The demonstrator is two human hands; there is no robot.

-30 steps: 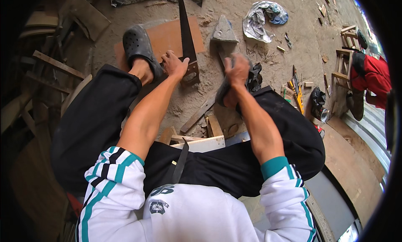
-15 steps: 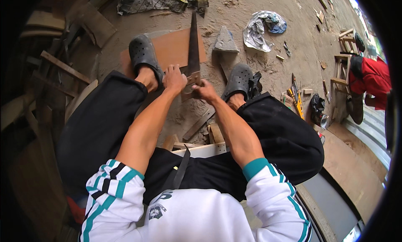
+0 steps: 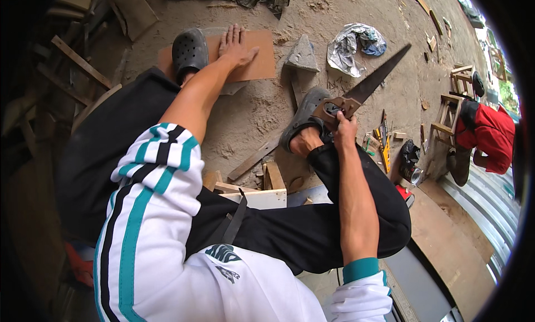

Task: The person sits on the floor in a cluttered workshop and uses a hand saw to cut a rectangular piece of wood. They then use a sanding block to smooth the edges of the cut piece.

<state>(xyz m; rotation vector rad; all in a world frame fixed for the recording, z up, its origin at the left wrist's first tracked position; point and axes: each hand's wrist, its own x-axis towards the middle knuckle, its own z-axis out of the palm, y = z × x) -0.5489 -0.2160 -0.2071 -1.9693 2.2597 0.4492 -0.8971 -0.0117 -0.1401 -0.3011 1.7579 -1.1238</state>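
My left hand lies with its fingers stretched out on a thin reddish-brown board on the ground. A dark grey clog on my left foot presses on the same board, just left of the hand. Off to the right, my right hand is closed round the wooden handle of a handsaw. The saw's blade points up and to the right, clear of the board. Its handle is over my right foot's clog.
A grey stone block and crumpled silvery sheet lie beyond my right foot. Wood scraps crowd the left. Near my right knee are a yellow tool and a can. A person in red is at far right.
Both hands were together at the saw's handle end, with the blade pointing away. My left hand has moved onto the board. My right hand has carried the saw rightward, its blade now slanting right.
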